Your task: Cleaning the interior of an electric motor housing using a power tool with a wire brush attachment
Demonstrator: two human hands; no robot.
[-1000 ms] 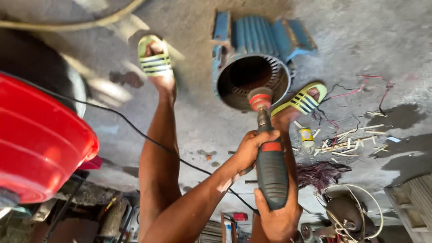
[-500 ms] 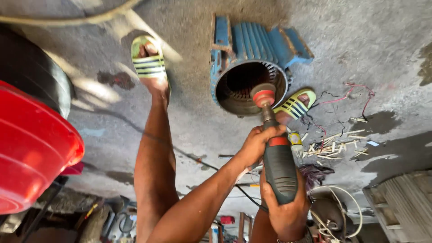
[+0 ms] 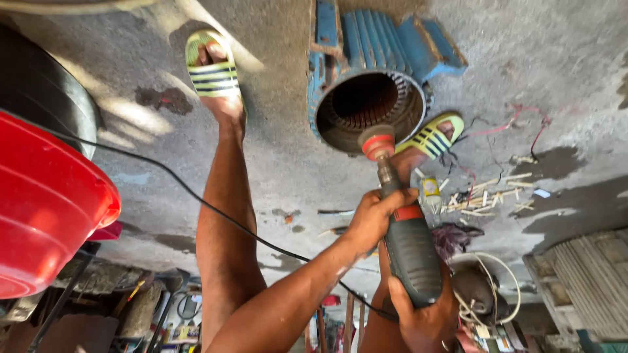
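Note:
A dark green power drill (image 3: 412,252) with a red collar points at a blue finned motor housing (image 3: 386,49) lying on the concrete floor. Its round pinkish-red wheel (image 3: 377,142) sits at the lower rim of the housing's open, slotted bore (image 3: 366,104). My left hand (image 3: 374,216) grips the drill's neck just behind the chuck. My right hand (image 3: 425,317) holds the drill's rear handle. The drill's black cord (image 3: 196,196) runs left across my leg.
My feet in green striped slippers (image 3: 212,68) (image 3: 432,137) flank the housing. A red basin (image 3: 46,216) and a black tyre (image 3: 39,98) are at the left. Wire scraps and strips (image 3: 490,189), a small yellow bottle (image 3: 430,193), a white wire coil (image 3: 484,287) and a ribbed crate (image 3: 589,287) lie at the right.
Both hands keep their hold on the drill. The view has drifted, so the red basin sits further left and the wheel is a little lower against the bore's rim.

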